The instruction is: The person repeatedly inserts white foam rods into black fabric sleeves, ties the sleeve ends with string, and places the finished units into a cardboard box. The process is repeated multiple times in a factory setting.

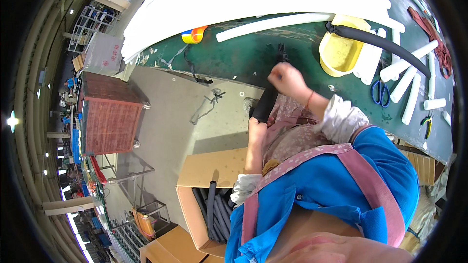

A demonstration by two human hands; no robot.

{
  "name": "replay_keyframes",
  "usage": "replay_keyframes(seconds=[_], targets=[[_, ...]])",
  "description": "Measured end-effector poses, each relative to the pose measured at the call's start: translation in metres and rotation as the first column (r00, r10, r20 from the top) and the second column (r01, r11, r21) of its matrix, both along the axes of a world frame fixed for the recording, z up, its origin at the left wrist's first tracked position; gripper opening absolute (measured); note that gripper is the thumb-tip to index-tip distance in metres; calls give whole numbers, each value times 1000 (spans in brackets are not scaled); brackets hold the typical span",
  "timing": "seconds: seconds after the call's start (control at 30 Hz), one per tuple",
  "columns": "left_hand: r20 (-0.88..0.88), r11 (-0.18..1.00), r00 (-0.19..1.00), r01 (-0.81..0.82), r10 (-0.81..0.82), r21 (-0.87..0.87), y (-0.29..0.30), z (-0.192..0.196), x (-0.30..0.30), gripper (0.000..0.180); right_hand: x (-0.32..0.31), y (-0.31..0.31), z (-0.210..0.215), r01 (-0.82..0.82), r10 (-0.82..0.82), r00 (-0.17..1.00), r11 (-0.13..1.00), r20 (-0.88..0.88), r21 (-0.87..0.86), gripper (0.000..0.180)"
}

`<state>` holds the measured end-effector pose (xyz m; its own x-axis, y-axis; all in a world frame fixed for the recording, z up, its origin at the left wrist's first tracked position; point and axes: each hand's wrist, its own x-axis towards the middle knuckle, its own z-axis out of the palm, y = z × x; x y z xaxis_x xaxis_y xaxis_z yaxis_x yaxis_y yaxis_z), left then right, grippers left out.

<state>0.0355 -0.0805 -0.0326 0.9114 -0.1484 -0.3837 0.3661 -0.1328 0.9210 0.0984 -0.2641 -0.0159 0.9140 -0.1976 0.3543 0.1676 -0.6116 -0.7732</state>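
Observation:
A black foam tube [266, 105] slants up from my lap to the edge of the green work table [229, 58]. Wrapped round its lower end are the fingers of my left hand [257, 129]. My right hand [288, 79] is curled closed over the tube's upper part, slightly blurred, and I cannot make out what its fingers grip. Just beyond it, a bunched black end [282, 52] shows above the tabletop. A second black tube [385, 43], gathered at one end, lies across a yellow plastic tub [327, 58] to the right.
Long white foam tubes [243, 0] cover the table's far side, with an orange tape roll [195, 35] beside them. Short white tubes, blue-handled scissors [380, 93] and pliers [427, 125] lie right. A cardboard box [187, 209] of dark tubes stands lower left, below a reddish-brown cabinet [109, 114].

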Motion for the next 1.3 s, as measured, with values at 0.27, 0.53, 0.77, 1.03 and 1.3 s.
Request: replay_keyframes(seconds=[0.27, 0.53, 0.77, 1.03, 1.3], targets=[[147, 998, 989, -14, 24, -67, -3, -17, 3, 18, 55, -56, -54, 81, -125, 962, 980, -243, -183, 28], [-119, 999, 992, 44, -45, -7, -13, -8, 17, 22, 45, -63, -49, -66, 34, 975, 988, -218, -143, 20], [-13, 910, 978, 188, -207, -368, -2, -12, 12, 23, 30, -53, -50, -26, 24, 989, 1000, -147, -16, 14], [232, 836, 813, 467, -534, 288, -6, -37, -23, 13, 32, -45, -29, -18, 36, 994, 985, -103, 169, 12], [379, 914, 925, 133, 23, -382, 15, 33, -24, 22, 52, -50, -13, 162, -148, 985, 969, -84, 189, 15]])
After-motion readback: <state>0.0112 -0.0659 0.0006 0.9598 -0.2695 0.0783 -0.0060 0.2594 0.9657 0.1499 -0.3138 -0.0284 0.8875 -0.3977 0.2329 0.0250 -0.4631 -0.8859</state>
